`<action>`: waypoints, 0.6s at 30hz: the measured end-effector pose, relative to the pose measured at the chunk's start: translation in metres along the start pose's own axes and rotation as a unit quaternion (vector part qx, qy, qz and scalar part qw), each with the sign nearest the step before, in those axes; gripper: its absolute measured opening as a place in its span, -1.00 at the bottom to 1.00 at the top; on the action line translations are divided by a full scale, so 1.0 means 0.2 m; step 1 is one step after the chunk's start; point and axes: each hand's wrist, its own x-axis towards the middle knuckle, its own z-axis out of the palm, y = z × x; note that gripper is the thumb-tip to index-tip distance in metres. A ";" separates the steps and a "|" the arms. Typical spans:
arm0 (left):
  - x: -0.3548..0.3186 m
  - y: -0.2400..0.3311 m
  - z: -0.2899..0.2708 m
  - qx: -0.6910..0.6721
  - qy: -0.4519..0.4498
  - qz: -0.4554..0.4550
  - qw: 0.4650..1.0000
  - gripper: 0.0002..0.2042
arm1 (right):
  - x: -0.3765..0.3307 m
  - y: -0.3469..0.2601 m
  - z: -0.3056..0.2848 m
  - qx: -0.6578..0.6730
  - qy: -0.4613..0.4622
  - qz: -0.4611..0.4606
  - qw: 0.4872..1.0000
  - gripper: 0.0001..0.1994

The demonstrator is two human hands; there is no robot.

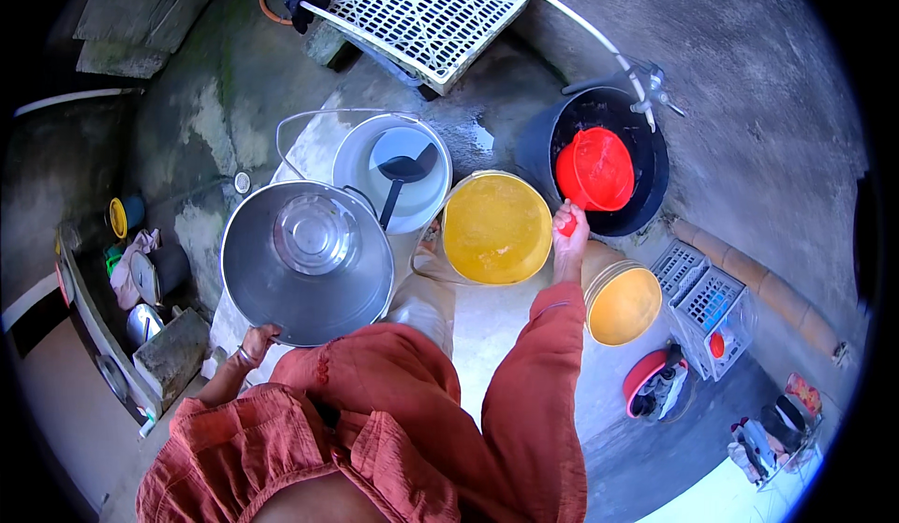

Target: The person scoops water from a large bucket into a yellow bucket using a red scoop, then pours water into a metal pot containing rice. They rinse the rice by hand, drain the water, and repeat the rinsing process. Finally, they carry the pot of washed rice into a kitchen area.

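My right hand (569,233) is closed round the handle of a red dipper (596,165), whose cup is over the mouth of a dark bucket (540,153). At the near left, my left hand (257,343) grips the rim of a large grey metal pot (253,265). Inside that pot lies a shiny round metal bowl (315,233). Beyond the pot stands a white bucket (348,153) with a wire handle, and a black dipper (401,171) rests in it. A yellow bucket (496,228) stands between the pot and the dark bucket.
A tap (655,88) with a white hose is above the dark bucket. A white slatted crate (421,17) sits at the back. To the right are an orange-yellow bucket (623,306), grey baskets (704,298), a red basin (646,370) and a bamboo pole (758,284).
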 end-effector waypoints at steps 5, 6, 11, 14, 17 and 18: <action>0.00 0.02 -0.03 0.047 0.000 0.075 0.996 -0.81 | -0.40 0.07 0.11 -0.102 0.008 -0.109 0.989 -0.75; -0.01 -0.04 -0.02 -0.041 -0.001 0.010 0.999 -0.84 | -0.49 0.08 0.13 -0.125 0.015 -0.125 0.984 -0.73; 0.00 -0.02 0.02 -0.430 0.038 -0.281 0.857 -0.90 | -0.91 0.16 0.15 -0.192 0.049 -0.135 0.971 -0.67; -0.02 -0.04 0.01 -0.460 0.044 -0.290 0.838 -0.84 | -1.12 0.27 0.14 -0.224 0.064 -0.119 0.965 -0.71; -0.03 -0.19 0.03 -0.481 0.013 -0.240 0.843 -0.90 | -1.23 0.38 0.06 -0.230 0.098 -0.088 0.964 -0.71; -0.02 -0.30 0.06 -0.421 0.006 -0.174 0.890 -0.90 | -1.26 0.43 0.03 -0.239 0.113 -0.074 0.962 -0.72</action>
